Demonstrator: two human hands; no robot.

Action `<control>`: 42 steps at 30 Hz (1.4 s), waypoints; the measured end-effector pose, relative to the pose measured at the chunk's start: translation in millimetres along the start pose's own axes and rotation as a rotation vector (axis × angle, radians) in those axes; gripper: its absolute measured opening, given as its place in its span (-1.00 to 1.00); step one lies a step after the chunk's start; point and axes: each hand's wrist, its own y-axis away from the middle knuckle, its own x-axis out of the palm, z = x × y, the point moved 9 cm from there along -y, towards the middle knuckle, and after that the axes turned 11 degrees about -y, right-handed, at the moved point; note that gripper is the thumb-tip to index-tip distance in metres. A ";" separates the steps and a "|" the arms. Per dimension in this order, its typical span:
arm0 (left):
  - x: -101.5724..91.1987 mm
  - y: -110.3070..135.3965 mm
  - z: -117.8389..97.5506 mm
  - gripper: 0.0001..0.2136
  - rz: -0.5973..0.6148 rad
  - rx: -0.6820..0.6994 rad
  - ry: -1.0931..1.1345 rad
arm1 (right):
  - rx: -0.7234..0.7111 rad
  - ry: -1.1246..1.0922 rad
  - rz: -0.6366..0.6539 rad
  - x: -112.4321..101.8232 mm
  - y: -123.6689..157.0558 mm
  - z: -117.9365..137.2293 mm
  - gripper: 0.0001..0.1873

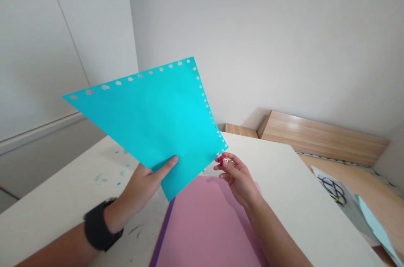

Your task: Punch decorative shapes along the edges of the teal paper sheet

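A bright turquoise sheet of paper (151, 119) is held up, tilted, above the table. Small shaped holes, some like flowers, run along its top and right edges. My left hand (158, 174) grips the sheet near its lower left edge, thumb on the face towards me and the other fingers hidden behind. Close to the sheet's lower right corner, my right hand (238, 176) is closed on a small red and white craft punch (222, 160), which meets the paper's edge there. Below both hands lies a pink sheet (208, 225) with a purple one (162, 233) showing at its left side.
Small turquoise cut-out bits (119, 183) are scattered on the white table (284, 199), left of the pink sheet. To the right, a wooden bed frame (325, 136) stands by the wall, with a clear pouch holding a black cable (334, 191) and pale blue paper (374, 220) near it.
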 end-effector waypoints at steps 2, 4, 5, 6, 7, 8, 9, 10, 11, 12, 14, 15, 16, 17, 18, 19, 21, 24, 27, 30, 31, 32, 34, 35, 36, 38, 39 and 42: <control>-2.4 -0.6 -0.3 -0.36 -0.020 0.003 0.001 | 0.004 -0.031 -0.061 -16.0 -3.0 4.9 -0.68; -3.3 -1.0 0.6 -0.36 -0.029 -0.002 -0.001 | 0.016 -0.064 -0.154 -40.1 -7.2 10.4 -0.69; -3.1 -1.0 1.2 -0.36 -0.030 -0.006 0.001 | 0.021 -0.068 -0.201 -53.7 -9.4 13.8 -0.70; -2.5 -1.0 1.9 -0.36 -0.028 -0.010 0.007 | 0.021 -0.055 -0.243 -67.5 -11.5 17.9 -0.71; -1.7 -0.8 2.4 -0.36 -0.026 -0.012 0.018 | 0.016 -0.020 -0.279 -81.0 -13.3 22.9 -0.72; -1.1 -0.6 2.6 -0.35 -0.025 -0.012 0.030 | 0.010 0.033 -0.311 -93.8 -14.8 28.1 -0.73; -0.5 -0.3 2.6 -0.35 -0.025 -0.012 0.040 | 0.005 0.089 -0.338 -105.6 -15.9 33.0 -0.73; -0.1 0.0 2.5 -0.35 -0.026 -0.011 0.046 | 0.005 0.144 -0.361 -116.2 -16.5 37.0 -0.73; 0.1 0.3 2.6 -0.35 -0.027 -0.013 0.047 | 0.009 0.199 -0.382 -125.6 -16.7 40.0 -0.72; 0.1 0.4 2.8 -0.35 -0.029 -0.015 0.047 | 0.014 0.251 -0.401 -133.5 -16.6 42.2 -0.70; 0.4 0.5 3.6 -0.37 -0.026 -0.021 0.047 | 0.021 0.351 -0.431 -145.1 -15.9 44.4 -0.64; 0.8 0.3 4.1 -0.38 -0.022 -0.023 0.047 | 0.022 0.409 -0.444 -148.8 -15.5 45.1 -0.61; 0.9 0.1 4.4 -0.39 -0.020 -0.024 0.046 | 0.021 0.466 -0.454 -151.2 -15.3 45.5 -0.59; 0.9 -0.1 4.7 -0.39 -0.019 -0.025 0.042 | 0.018 0.516 -0.459 -152.2 -15.2 45.7 -0.58; 1.0 -0.3 4.6 -0.39 -0.017 -0.025 0.038 | 0.016 0.563 -0.459 -152.1 -15.4 46.0 -0.57; 1.1 -0.5 4.2 -0.39 -0.015 -0.025 0.035 | 0.010 0.609 -0.457 -151.2 -15.6 46.8 -0.55; 0.8 -0.5 2.6 -0.37 -0.015 -0.024 0.039 | -0.022 0.697 -0.456 -148.4 -15.6 51.8 -0.53; 0.0 -0.1 -0.8 -0.38 -0.009 -0.023 0.057 | -0.127 0.843 -0.478 -146.0 -13.1 68.2 -0.54; -0.3 -0.2 -2.8 -0.42 0.006 -0.029 0.090 | -0.221 0.993 -0.532 -149.9 -8.6 84.7 -0.61; 0.0 -0.4 -2.6 -0.46 0.012 -0.048 0.112 | -0.248 1.103 -0.560 -155.6 -7.4 89.7 -0.68; 0.1 -0.5 -2.6 -0.47 0.011 -0.053 0.112 | -0.250 1.127 -0.558 -156.5 -7.9 89.4 -0.69; 0.3 -0.6 -2.7 -0.48 0.012 -0.055 0.109 | -0.253 1.146 -0.553 -156.5 -8.5 88.9 -0.69; 0.8 -0.8 -3.6 -0.49 0.015 -0.051 0.111 | -0.266 1.174 -0.549 -153.8 -8.9 89.3 -0.68; 0.9 -0.9 -4.0 -0.50 0.016 -0.049 0.117 | -0.278 1.187 -0.555 -150.9 -8.3 90.8 -0.65; 0.7 -0.9 -4.2 -0.50 0.016 -0.049 0.123 | -0.299 1.196 -0.568 -146.6 -6.7 93.6 -0.61; 1.3 -0.6 -4.4 -0.53 0.028 -0.052 0.124 | -0.362 1.165 -0.590 -133.1 -1.3 100.5 -0.53; 1.9 -0.1 -4.6 -0.55 0.038 -0.054 0.118 | -0.383 1.105 -0.577 -124.0 1.1 101.6 -0.49; 5.4 2.8 -6.9 -0.61 0.074 -0.055 0.082 | -0.274 0.743 -0.356 -86.8 0.1 80.6 -0.36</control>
